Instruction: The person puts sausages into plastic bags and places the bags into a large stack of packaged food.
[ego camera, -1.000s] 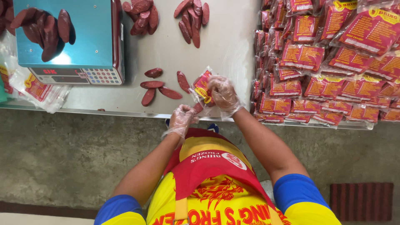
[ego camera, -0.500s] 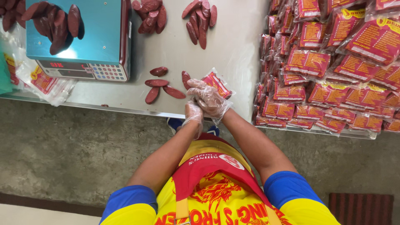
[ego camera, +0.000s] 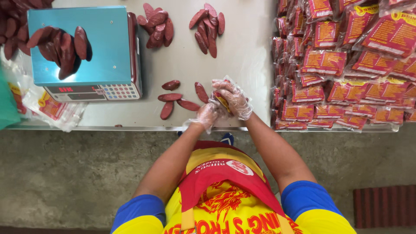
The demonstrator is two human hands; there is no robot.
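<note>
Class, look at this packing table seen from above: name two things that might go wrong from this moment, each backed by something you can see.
1. Both gloved hands, left hand and right hand, work the printed bag right at the table edge; a slip might drop it to the floor.
2. The five loose sausages lie close beside the hands; a stray move might knock one off.
3. The sausages on the scale are heaped near its left side and might roll off.
</note>
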